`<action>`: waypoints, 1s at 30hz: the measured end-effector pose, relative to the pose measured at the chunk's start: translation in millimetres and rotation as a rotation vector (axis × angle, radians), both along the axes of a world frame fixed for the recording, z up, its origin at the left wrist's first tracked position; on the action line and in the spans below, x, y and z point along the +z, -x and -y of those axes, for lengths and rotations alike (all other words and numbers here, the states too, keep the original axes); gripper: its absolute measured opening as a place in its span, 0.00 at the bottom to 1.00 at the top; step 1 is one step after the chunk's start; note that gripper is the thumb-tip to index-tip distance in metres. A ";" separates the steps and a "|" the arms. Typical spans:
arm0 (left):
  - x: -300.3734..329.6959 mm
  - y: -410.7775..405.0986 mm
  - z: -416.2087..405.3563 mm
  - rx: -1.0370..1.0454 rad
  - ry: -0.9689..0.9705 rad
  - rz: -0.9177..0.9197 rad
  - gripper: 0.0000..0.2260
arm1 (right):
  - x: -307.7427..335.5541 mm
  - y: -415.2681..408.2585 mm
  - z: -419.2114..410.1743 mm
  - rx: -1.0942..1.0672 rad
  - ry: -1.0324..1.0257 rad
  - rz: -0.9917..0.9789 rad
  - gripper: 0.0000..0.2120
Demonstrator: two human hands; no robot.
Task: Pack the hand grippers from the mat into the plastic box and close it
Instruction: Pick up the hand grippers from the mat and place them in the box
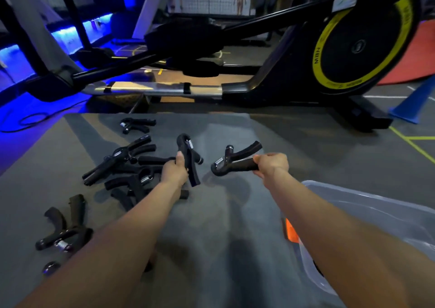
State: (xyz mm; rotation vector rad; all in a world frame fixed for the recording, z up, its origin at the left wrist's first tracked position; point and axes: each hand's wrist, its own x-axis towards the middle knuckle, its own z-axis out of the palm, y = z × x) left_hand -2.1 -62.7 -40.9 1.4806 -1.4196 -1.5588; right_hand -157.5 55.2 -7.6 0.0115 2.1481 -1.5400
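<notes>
Both bare arms reached out over the flat grey mat (211,225), whose surface looked smooth and slightly soft. The left hand (175,171) had its fingers curled round one handle of a black V-shaped hand gripper with a coiled steel spring (188,157), held nearly upright with the spring end at the top and the free handle pointing down toward the mat. The right hand (270,164) gripped one padded handle of a second black hand gripper (235,160), which lay sideways in the air with its spring end to the left and its other handle angled up and away. Both were lifted clear of the mat and apart from each other. Just left of the left hand lay a loose heap of black hand grippers (124,166), their curved handles crossing one another. One more black gripper (136,124) lay alone at the far side of the mat, and a pair of matt dark grippers (66,227) lay at the near left beside the left forearm. The translucent plastic box (367,209), with rounded corners and an orange latch (290,231) on its near side, stood at the right under the right forearm, its top open. Beyond the mat stood a black exercise machine with a yellow-ringed flywheel (357,46) and a blue plastic cone (409,105)
</notes>
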 end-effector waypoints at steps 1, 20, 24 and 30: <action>0.4 4.7 -4.2 0.009 -0.033 -0.002 0.22 | 3.9 2.0 -4.8 -0.040 0.045 0.035 0.04; 10.2 54.1 -42.5 -0.164 -0.334 -0.441 0.04 | 6.8 -28.6 11.8 0.414 0.152 0.093 0.14; 14.6 50.5 -44.5 -0.236 -0.342 -0.458 0.07 | 2.6 -21.4 6.6 0.549 0.122 -0.034 0.17; 19.4 46.1 -45.8 -0.314 -0.328 -0.458 0.04 | 4.5 -14.7 -4.3 0.638 0.118 -0.049 0.18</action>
